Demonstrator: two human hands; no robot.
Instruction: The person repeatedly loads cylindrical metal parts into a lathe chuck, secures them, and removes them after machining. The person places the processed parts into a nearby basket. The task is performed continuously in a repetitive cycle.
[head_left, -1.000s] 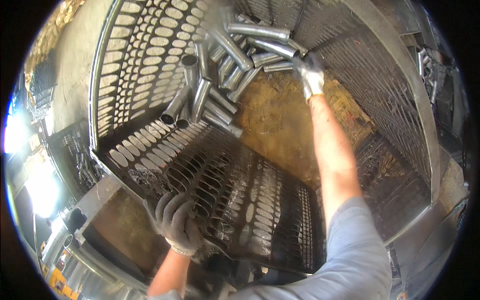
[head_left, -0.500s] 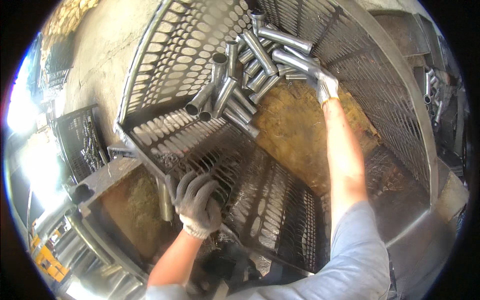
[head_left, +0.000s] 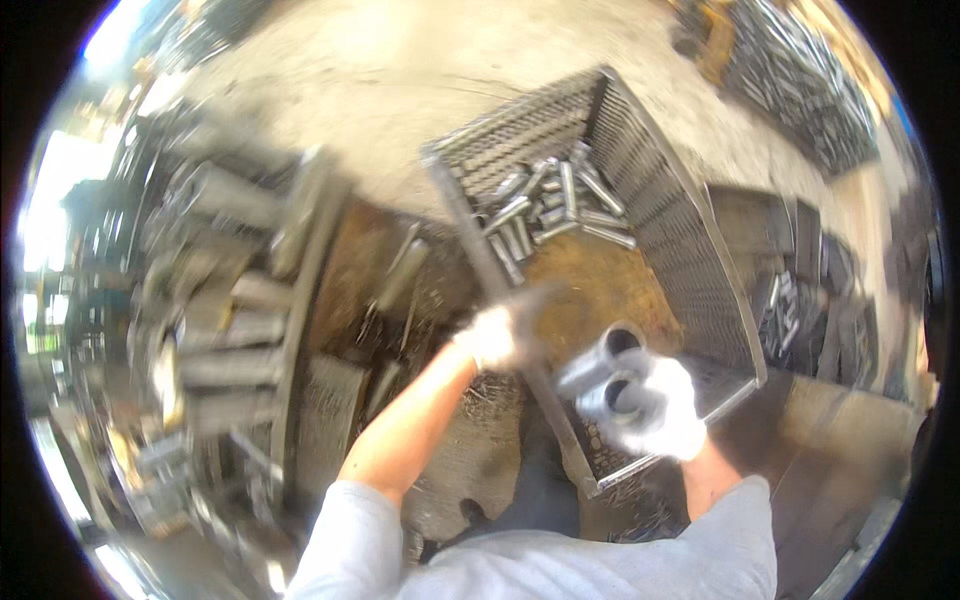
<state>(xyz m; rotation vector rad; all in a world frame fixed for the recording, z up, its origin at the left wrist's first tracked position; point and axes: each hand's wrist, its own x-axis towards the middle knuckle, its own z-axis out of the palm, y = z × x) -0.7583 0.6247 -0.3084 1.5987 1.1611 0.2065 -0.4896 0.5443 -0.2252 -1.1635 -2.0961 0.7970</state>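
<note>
My right hand (head_left: 668, 412), in a pale glove, grips two short metal tubes (head_left: 600, 372) over the near end of the metal basket. Their round open ends face up toward me. My left hand (head_left: 497, 335), gloved too, is at the basket's left rim; motion smears its fingers, so I cannot tell whether it touches the rim. The tall basket (head_left: 700, 250) has perforated walls and a brownish-yellow bottom (head_left: 570, 275). A heap of shiny metal tubes (head_left: 560, 200) lies at its far end.
On my left a rack (head_left: 315, 230) bears several larger metal tubes (head_left: 230, 370), blurred. Another container full of metal parts (head_left: 800, 90) stands at the far right. Closer on the right are more small tubes (head_left: 785, 310). Debris lies on the floor near my legs.
My right hand has come up from the tube heap and back toward me, now with two tubes. The view has shifted back and left, showing the whole basket and the rack.
</note>
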